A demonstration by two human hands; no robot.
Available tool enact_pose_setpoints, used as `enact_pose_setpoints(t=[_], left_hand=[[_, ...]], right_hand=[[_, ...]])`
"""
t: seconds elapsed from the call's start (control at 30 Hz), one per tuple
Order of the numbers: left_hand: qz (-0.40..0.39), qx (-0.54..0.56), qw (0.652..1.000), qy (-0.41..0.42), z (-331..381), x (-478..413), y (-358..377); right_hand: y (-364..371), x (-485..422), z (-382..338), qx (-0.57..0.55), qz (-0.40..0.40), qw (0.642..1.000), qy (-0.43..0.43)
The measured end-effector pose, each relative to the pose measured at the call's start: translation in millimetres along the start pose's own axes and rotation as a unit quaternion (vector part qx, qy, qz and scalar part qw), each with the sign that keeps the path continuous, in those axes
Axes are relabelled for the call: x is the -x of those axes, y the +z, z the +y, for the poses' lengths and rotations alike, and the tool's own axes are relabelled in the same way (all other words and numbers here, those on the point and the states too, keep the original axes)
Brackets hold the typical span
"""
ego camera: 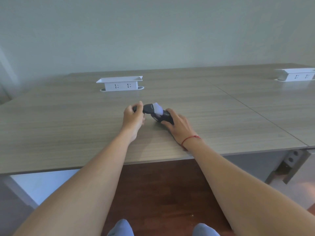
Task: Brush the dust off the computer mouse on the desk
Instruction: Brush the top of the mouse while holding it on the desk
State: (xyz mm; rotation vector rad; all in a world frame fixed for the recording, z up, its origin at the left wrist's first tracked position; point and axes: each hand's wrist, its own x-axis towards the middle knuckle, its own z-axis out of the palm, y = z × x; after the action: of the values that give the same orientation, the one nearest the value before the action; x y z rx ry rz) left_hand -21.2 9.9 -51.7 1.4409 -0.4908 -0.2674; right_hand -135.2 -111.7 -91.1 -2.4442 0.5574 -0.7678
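Observation:
A black computer mouse [163,117] lies on the wooden desk [68,120], a little right of centre. My right hand [179,126] grips it from the near right side, fingers wrapped round its rear. My left hand [133,117] is closed round the black handle of a small brush [150,109]. The brush's pale bristles [158,109] rest on the top of the mouse. A red string circles my right wrist.
A white pop-up socket box [120,83] stands behind the hands. A second socket box [297,74] sits at the far right on the adjoining desk. A seam [255,113] runs diagonally between the desks. The desk's front edge is near my forearms.

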Motion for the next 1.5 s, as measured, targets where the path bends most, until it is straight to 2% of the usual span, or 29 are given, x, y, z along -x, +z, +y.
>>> enact_pose_setpoints(t=[0.13,0.23,0.3,0.4,0.47,0.53,0.63,0.7,0.83,0.9,0.93,1.0,1.07,1.1,1.17,1.23,1.3,1.33,1.4,1.43,1.5], left_hand=[[-0.084,-0.056,0.995,0.007,7.6,3.6,2.7],[-0.054,-0.136,0.989,0.015,6.0,-1.6,-2.1],[-0.045,-0.123,0.991,0.02,10.2,-3.6,-2.4],[-0.1,-0.047,0.994,-0.007,23.5,0.9,9.9],[-0.126,-0.066,0.99,-0.012,24.4,3.0,20.6],[-0.108,-0.139,0.984,0.0,20.9,3.5,25.6],[-0.006,-0.215,0.976,0.018,15.2,-2.7,16.1],[0.042,-0.226,0.973,0.029,19.1,-6.1,7.6],[-0.085,-0.063,0.994,0.015,32.3,0.5,12.4],[-0.116,-0.112,0.987,0.018,29.4,4.5,22.1],[-0.101,-0.158,0.982,0.034,25.1,4.3,25.4],[-0.006,-0.229,0.971,0.072,17.6,2.1,21.9],[0.068,-0.225,0.968,0.091,16.5,-2.5,15.8],[0.05,-0.195,0.975,0.091,16.5,-5.2,13.3],[-0.042,-0.102,0.992,0.056,22.3,-3.0,16.9],[-0.102,-0.108,0.988,0.033,23.7,4.2,24.2],[-0.059,-0.221,0.971,0.063,20.0,4.8,26.3],[-0.002,-0.258,0.963,0.081,20.6,3.1,24.1],[0.073,-0.267,0.956,0.092,24.5,-1.2,16.4],[0.063,-0.257,0.96,0.09,25.3,-5.7,12.7],[-0.018,-0.179,0.981,0.076,29.0,-5.3,13.3]], right_hand=[[-1.2,0.5,-0.8,-0.017,0.006,1.0,0.011],[-2.3,1.9,-1.0,-0.02,0.011,1.0,0.019],[-2.5,1.7,-0.5,-0.021,0.012,1.0,0.02],[-1.4,1.6,-1.1,-0.025,0.008,0.999,0.019],[-1.1,1.6,-1.4,-0.029,0.009,0.999,0.029],[-2.3,2.4,-2.4,-0.036,0.012,0.998,0.04],[-3.5,4.4,-2.5,-0.028,0.016,0.999,0.019],[-3.2,4.1,-1.5,-0.025,0.022,0.999,0.013],[-4.1,2.2,-1.4,-0.027,0.02,0.999,0.023],[-4.6,2.4,-2.4,-0.041,0.017,0.998,0.043],[-5.3,2.8,-2.4,-0.043,0.014,0.998,0.051],[-5.0,3.3,-3.6,-0.036,0.007,0.998,0.055],[-6.4,2.6,-3.6,-0.035,0.007,0.998,0.06],[-6.7,1.9,-2.9,-0.037,0.008,0.997,0.064],[-7.0,0.3,-3.4,-0.037,0.013,0.997,0.063],[-6.6,-0.1,-3.5,-0.047,0.018,0.997,0.063],[-6.7,1.1,-3.9,-0.047,0.018,0.997,0.063],[-6.7,1.5,-3.4,-0.04,0.016,0.997,0.062],[-6.9,1.8,-3.0,-0.032,0.015,0.997,0.062],[-7.3,1.9,-3.4,-0.032,0.016,0.997,0.062],[-7.5,1.7,-4.1,-0.033,0.018,0.998,0.059]])
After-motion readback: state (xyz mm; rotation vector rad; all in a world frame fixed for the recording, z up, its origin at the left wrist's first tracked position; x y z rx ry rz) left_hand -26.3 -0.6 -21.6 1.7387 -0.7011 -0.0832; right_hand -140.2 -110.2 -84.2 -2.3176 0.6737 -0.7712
